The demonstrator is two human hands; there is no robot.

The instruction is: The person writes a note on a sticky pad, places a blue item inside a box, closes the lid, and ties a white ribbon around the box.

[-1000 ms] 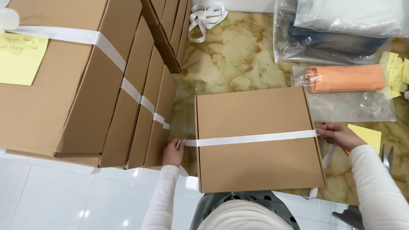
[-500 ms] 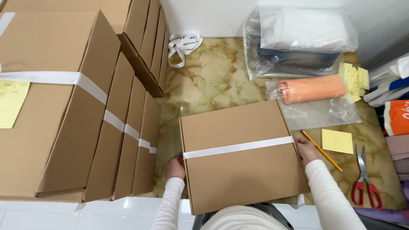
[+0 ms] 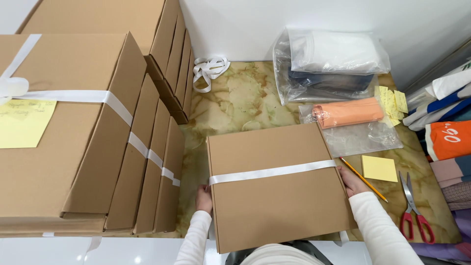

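A flat brown cardboard box [image 3: 274, 196] lies in front of me on the marbled table top [image 3: 240, 103]. A white ribbon [image 3: 273, 172] runs across its lid from side to side. My left hand [image 3: 204, 198] grips the box's left edge just below the ribbon. My right hand [image 3: 351, 180] holds the right edge at the ribbon's end. Both sleeves are white.
Tall stacks of ribbon-tied brown boxes [image 3: 83, 142] fill the left, one with a yellow note [image 3: 22, 122]. Loose white ribbon [image 3: 208, 68] lies at the back. Bagged fabrics [image 3: 333, 66], an orange roll [image 3: 348, 113], a sticky pad [image 3: 379, 168], pencil [image 3: 364, 179] and red scissors [image 3: 414, 211] sit right.
My view has swung to the right, bringing the scissors and folded clothes into sight. My right hand has slid from the ribbon end down onto the box's right edge.
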